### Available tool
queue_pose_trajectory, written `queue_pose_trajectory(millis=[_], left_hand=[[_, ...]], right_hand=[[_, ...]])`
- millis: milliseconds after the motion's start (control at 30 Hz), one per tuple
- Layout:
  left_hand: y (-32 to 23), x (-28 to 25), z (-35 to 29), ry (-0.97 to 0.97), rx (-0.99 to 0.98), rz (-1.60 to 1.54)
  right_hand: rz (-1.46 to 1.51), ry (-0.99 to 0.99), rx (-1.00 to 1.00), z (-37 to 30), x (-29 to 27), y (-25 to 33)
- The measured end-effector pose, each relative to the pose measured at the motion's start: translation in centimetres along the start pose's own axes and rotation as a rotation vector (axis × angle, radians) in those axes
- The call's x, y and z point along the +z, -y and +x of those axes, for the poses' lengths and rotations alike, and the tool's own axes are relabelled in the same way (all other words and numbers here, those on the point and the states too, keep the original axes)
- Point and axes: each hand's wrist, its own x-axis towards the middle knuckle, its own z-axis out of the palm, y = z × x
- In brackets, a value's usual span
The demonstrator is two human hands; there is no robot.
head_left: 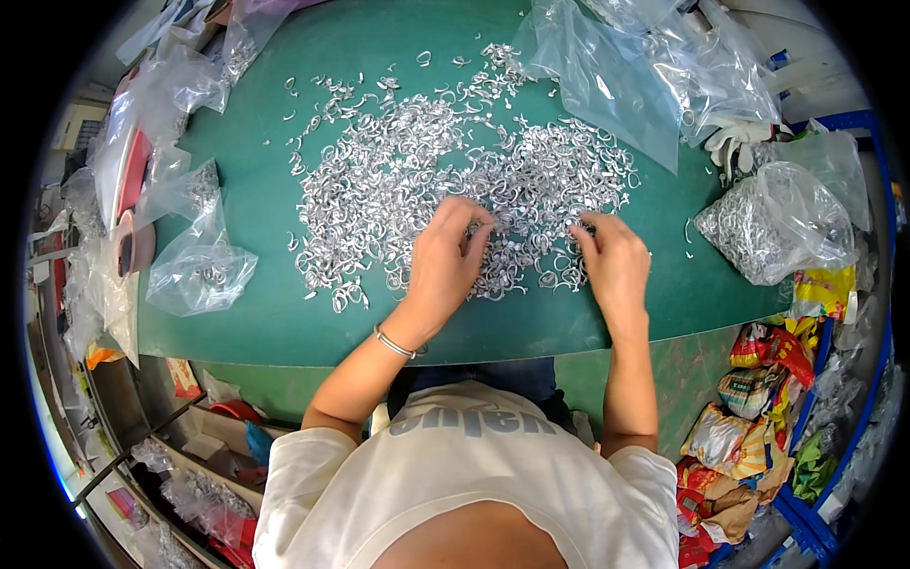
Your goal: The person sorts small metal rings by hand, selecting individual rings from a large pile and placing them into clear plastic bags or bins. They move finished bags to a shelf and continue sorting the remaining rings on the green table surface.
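Observation:
A broad heap of small silver ring-shaped pieces (370, 180) is spread over the green tabletop (275, 327). My left hand (447, 248) is at the heap's near middle, its fingers curled and thumb close to the index finger. A metal bangle circles that wrist. To the right, my right hand (618, 266) is at the heap's near right edge, with thumb and fingertips bent toward each other over the pieces. Whatever is between the fingertips of either hand is too small to make out.
An open clear plastic bag (758, 223) full of silver pieces stands at the right, beside a white glove (737, 147). Large clear plastic (621, 85) lies at the far right. A smaller clear bag (201, 275) rests on the left. Colourful packages (735, 436) are piled below the table's right side.

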Motion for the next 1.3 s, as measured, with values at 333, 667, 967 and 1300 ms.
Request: queue_pose_trajectory(millis=[333,667,967,1300], left_hand=[[-0.1,-0.2,-0.6,0.088,0.094,0.317],[1.0,0.6,-0.1,-0.021,0.125,0.21],[1.2,-0.3,0.6,-0.111,0.055,0.129],[0.0,-0.6,2.0,0.024,0.148,0.286]], right_hand=[[1.513,0.165,0.574,-0.2,-2.1,-2.8],[1.191,0.149,0.582,-0.2,-3.5,-4.0],[0.054,0.028,-0.03,1.3,-0.2,-0.9],[0.198,0.083,0.135,2.0,-2.0,-1.5]])
